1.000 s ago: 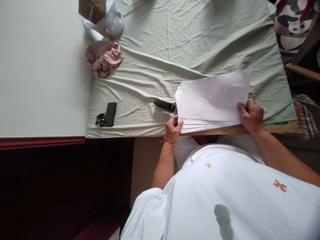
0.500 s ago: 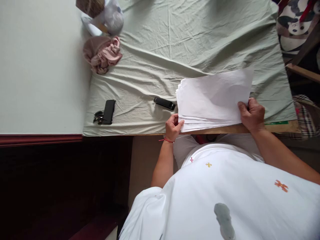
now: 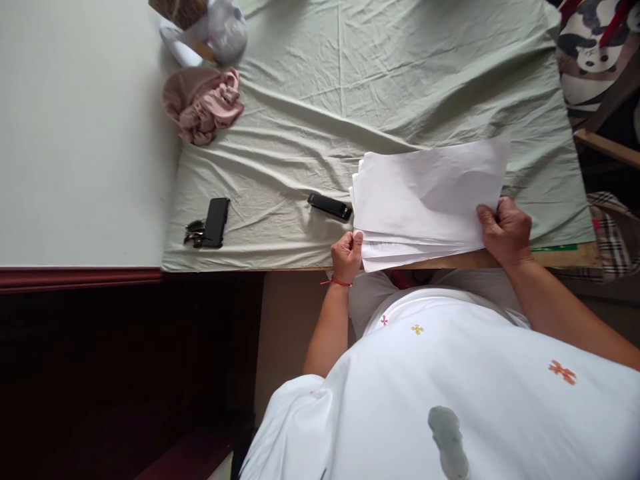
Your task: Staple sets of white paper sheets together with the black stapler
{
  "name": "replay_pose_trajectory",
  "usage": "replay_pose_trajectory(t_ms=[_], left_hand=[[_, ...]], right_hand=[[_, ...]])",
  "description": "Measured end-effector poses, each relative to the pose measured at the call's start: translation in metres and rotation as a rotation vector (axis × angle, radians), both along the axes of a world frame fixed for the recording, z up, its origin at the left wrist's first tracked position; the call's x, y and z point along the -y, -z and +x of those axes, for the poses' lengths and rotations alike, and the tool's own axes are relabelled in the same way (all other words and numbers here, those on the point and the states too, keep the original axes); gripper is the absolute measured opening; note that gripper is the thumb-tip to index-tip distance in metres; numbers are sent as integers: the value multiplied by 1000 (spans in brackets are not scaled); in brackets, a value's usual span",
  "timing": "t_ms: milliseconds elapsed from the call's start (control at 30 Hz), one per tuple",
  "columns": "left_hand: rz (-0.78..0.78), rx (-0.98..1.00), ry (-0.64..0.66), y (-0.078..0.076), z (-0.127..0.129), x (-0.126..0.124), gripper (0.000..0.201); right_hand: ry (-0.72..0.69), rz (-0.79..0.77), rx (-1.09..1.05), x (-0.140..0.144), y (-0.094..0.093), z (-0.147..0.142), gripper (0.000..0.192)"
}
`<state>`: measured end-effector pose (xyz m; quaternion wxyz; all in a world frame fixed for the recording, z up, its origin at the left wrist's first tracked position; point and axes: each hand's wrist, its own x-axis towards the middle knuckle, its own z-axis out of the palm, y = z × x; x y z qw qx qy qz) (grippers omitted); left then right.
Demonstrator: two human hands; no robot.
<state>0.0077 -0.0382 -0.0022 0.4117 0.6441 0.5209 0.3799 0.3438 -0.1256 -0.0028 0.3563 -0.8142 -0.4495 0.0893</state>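
Several white sheets of paper point(image 3: 425, 193) lie in an uneven, fanned stack over the front edge of the cloth-covered table. My left hand point(image 3: 346, 256) is closed on their left edge, near the lower left corner, with the thumb on top. At the right end my right hand point(image 3: 507, 230) grips the sheets between thumb and curled fingers. Faint print shows on one of the lower sheets. Just left of the stack lies a black stapler point(image 3: 329, 207), near my left hand and untouched.
A wrinkled pale green cloth point(image 3: 300, 120) covers the table. Toward the left lie a black phone point(image 3: 217, 222), a bunch of keys point(image 3: 195, 233) and a crumpled pink cloth point(image 3: 205, 107). A plastic bag point(image 3: 227, 33) stands at the back left; a panda-print bag point(image 3: 593, 57) is beyond the right edge.
My left thumb has shifted up along the left edge of the stack. The lower sheets have fanned out slightly more toward me. My right hand keeps its grip.
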Motion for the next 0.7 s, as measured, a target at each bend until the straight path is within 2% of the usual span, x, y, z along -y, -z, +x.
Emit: replay_pose_trajectory(t_ms=[200, 367, 467, 600, 700], left_hand=[[18, 1, -15, 0, 0, 0, 62], [26, 34, -97, 6, 2, -8, 44], [-52, 48, -129, 9, 6, -13, 33], [-129, -33, -135, 7, 11, -17, 19], [-73, -110, -165, 4, 13, -17, 26]], right_hand=[[6, 4, -32, 1, -1, -2, 29], [3, 28, -34, 1, -1, -2, 31], [-4, 43, -40, 2, -2, -1, 36], [-12, 51, -57, 3, -1, -2, 38], [-13, 59, -57, 3, 0, -2, 39]])
